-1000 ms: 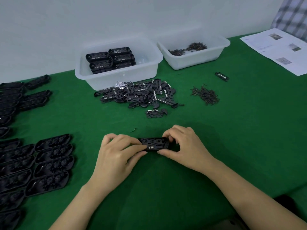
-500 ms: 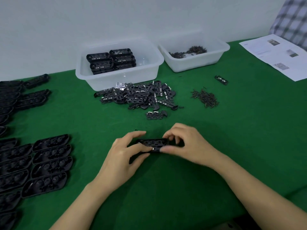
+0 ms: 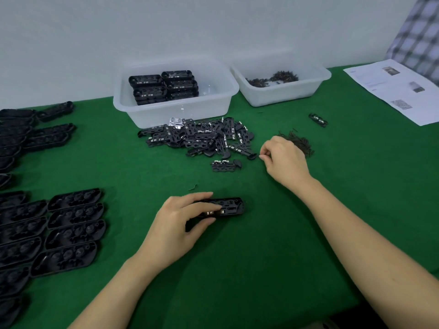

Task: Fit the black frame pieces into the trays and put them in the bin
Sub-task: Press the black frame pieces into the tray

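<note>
Green cloth [image 3: 261,257] covers the table. On the paper sheet [image 3: 394,89] at the right there are small photos and lines of print, but the print is too blurred to read, and the sheet is cut by the picture edge. Empty black trays [image 3: 71,233] lie in rows at the left, and several of them are also cut off there.

White bin [image 3: 175,96] (the left one of two) holds two stacks of finished trays. The second bin [image 3: 280,84] holds small dark parts; I cannot tell what they are. A pile of frame pieces [image 3: 199,138] lies just before the first bin.

The left hand [image 3: 175,224] grips a tray [image 3: 228,207] on the cloth, and the fingers hide its left half. The right hand [image 3: 282,157] is beside the small heap [image 3: 299,142] of dark parts, with fingertips pinched together; whether something is between them, I cannot tell.
</note>
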Action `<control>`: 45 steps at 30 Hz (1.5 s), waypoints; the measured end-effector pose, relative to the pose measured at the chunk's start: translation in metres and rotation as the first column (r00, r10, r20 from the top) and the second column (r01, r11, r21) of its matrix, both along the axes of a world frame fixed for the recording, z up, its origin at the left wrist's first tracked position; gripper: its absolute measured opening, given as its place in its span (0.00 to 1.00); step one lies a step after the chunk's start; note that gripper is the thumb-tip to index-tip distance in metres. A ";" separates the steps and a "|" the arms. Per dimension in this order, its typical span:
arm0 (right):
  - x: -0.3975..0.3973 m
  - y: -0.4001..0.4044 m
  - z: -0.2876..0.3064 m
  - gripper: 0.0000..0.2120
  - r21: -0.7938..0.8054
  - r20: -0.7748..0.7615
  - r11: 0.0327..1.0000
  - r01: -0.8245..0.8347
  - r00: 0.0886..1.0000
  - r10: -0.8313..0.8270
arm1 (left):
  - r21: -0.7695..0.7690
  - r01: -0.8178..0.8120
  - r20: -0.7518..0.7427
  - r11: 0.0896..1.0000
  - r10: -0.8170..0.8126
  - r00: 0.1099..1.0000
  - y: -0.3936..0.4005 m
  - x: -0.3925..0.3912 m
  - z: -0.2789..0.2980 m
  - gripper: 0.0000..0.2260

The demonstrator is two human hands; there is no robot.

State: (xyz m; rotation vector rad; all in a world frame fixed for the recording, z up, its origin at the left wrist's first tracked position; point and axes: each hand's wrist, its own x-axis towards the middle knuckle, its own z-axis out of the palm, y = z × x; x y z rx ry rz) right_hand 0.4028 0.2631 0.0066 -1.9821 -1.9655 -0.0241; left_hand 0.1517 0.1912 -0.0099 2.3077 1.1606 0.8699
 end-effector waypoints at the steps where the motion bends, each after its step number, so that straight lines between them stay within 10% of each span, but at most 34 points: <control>1: -0.001 -0.004 0.002 0.05 0.016 0.031 1.000 0.000 1.000 -0.001 | 0.014 -0.011 0.015 1.000 0.010 1.000 -0.001 0.000 0.001 0.11; 5: -0.018 -0.037 0.014 0.05 0.081 -0.322 0.997 -0.009 0.946 0.034 | 0.076 -0.126 0.176 0.989 0.112 0.978 -0.001 0.008 0.015 0.06; 10: -0.061 -0.084 0.031 0.09 -0.075 -0.909 0.969 -0.237 0.415 0.031 | -0.106 -0.153 0.452 0.983 0.184 0.873 0.000 0.039 0.035 0.08; 17: -0.077 -0.084 0.025 0.08 -0.213 -0.957 0.945 -0.249 -0.139 -0.253 | -0.226 -0.141 0.607 0.964 0.252 0.753 -0.003 0.051 0.025 0.04; 25: -0.055 -0.082 0.026 0.03 -0.204 -0.882 0.977 0.069 -0.447 -0.152 | -0.236 -0.144 0.587 0.961 0.259 0.767 0.008 0.070 0.029 0.06; 32: -0.015 -0.110 0.008 0.01 -0.194 -0.912 0.958 0.210 -0.397 -0.098 | -0.171 -0.038 0.124 0.984 0.060 0.990 0.084 0.145 0.026 0.02; 40: -0.020 -0.125 -0.005 0.05 -0.072 -0.997 0.960 0.270 -0.041 -0.064 | -0.027 -0.169 -0.124 0.985 0.165 0.978 0.130 0.193 0.013 0.04; 45: -0.019 -0.124 -0.008 0.04 -0.064 -0.998 0.968 0.241 -0.003 -0.065 | 0.191 -0.132 -0.368 0.973 0.196 0.909 0.124 0.176 0.025 0.18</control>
